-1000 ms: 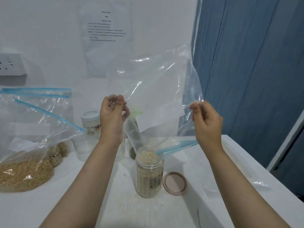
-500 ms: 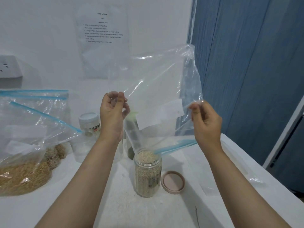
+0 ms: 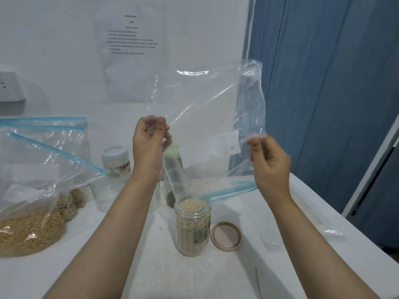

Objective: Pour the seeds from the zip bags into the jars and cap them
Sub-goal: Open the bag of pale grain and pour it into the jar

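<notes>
1. A white table (image 3: 121, 277) meets a white wall carrying a printed paper sheet (image 3: 131, 50); blue wood-grain panelling (image 3: 323, 83) stands to the right.
2. A seed-filled clear plastic jar (image 3: 192, 225) stands uncapped mid-table, with its round pink lid (image 3: 226, 236) just right of it.
3. Left of the jar lie clear zip bags of tan seeds (image 3: 32, 212); behind the jar stand a white-capped jar (image 3: 115, 167) and a green-capped jar (image 3: 172, 180).
4. The left hand (image 3: 149, 145) and right hand (image 3: 269, 162) each pinch the upturned empty clear zip bag (image 3: 205, 117), whose blue zip mouth dips into the jar.
5. Compared with half a second ago, grips and bag look unchanged.
</notes>
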Available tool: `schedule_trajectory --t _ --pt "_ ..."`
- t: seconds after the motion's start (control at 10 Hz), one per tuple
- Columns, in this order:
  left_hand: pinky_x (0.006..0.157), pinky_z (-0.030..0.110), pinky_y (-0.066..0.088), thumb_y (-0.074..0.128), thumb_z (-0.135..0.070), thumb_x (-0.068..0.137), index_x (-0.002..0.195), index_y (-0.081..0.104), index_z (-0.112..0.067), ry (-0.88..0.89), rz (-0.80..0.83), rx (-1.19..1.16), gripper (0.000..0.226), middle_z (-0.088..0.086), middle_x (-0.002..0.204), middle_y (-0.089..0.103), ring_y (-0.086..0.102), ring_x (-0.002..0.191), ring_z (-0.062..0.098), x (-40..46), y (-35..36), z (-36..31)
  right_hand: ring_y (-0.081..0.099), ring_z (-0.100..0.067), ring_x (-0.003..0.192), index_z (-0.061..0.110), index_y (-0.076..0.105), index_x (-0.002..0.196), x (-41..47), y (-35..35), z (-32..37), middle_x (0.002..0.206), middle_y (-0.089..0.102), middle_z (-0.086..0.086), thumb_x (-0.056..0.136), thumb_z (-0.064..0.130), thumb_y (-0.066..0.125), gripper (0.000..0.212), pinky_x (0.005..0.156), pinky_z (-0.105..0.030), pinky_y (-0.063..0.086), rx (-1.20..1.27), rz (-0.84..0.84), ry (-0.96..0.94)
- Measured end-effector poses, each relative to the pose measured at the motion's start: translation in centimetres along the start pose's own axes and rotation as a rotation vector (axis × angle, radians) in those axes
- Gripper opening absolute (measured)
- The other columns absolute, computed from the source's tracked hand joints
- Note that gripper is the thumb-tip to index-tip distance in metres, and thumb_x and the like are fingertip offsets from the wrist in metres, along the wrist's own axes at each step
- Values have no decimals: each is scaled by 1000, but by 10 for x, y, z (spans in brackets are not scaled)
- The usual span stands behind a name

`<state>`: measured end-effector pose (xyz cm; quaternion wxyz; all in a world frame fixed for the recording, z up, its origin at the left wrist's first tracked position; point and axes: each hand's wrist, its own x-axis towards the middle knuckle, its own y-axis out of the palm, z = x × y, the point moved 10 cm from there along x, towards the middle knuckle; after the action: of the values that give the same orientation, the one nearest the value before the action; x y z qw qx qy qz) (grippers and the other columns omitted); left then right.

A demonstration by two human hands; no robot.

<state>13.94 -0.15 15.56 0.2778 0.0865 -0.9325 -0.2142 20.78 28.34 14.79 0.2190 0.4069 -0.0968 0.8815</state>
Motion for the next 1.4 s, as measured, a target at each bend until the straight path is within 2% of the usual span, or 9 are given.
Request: schedule_trajectory --t 0.3,0.4,0.6,0.7,0.9,1.0,1.1,1.2,1.4 --pt "66 19 51 57 -17 100 90 51 -21 9 13 8 13 -12 75 60 53 66 4 0 4 -2 45 -26 63 20 66 90 -3 -6 1 68 51 1 103 24 51 21 59 -41 40 21 -35 2" --pt "66 19 51 57 -18 100 90 51 -21 13 23 8 12 -11 75 60 53 65 5 0 8 -5 45 -20 62 22 65 88 -3 -11 2 69 52 6 104 23 51 21 60 -36 39 29 -72 1" --pt "65 19 51 58 -17 100 90 51 -20 24 29 8 12 -12 74 61 53 65 5 3 12 -7 43 -22 62 25 64 88 -3 -15 1 67 51 9 104 23 50 21 60 -34 37 21 -95 7" --pt "66 19 51 58 -17 100 90 51 -20 25 34 7 12 -11 77 61 53 69 6 3 12 -7 42 -29 62 25 64 87 -4 -10 2 66 48 3 104 25 50 21 60 -34 37 27 -64 14" --pt "66 19 51 58 -17 100 91 51 -20 28 31 -5 12 -9 80 60 53 71 6 4 11 -7 43 -15 61 25 64 87 -4 -13 4 66 49 8 104 23 50 22 61 -30 37 41 -86 11" --pt "66 19 51 58 -17 100 91 51 -20 34 34 3 12 -9 80 60 53 69 6 4 13 -9 42 -15 62 30 63 87 -5 -11 5 66 48 4 104 26 50 22 61 -30 38 54 -78 15" --pt "65 19 51 57 -18 100 90 50 -21 40 55 12 13 -12 76 61 53 66 5 4 18 -12 42 -17 61 36 62 86 -7 -14 8 68 50 9 104 24 49 26 60 -28 37 65 -105 -3" --pt "67 20 51 58 -19 100 90 51 -21 41 71 26 12 -13 76 61 53 66 5 4 22 -13 41 -24 61 33 63 87 -8 -15 7 68 50 5 105 23 49 25 60 -29 37 65 -98 0" --pt "68 21 50 58 -20 100 92 52 -21 33 93 48 11 -11 77 61 54 67 6 2 26 -11 45 -11 64 29 62 88 -10 -20 6 71 53 14 105 21 48 24 61 -24 39 69 -119 3"
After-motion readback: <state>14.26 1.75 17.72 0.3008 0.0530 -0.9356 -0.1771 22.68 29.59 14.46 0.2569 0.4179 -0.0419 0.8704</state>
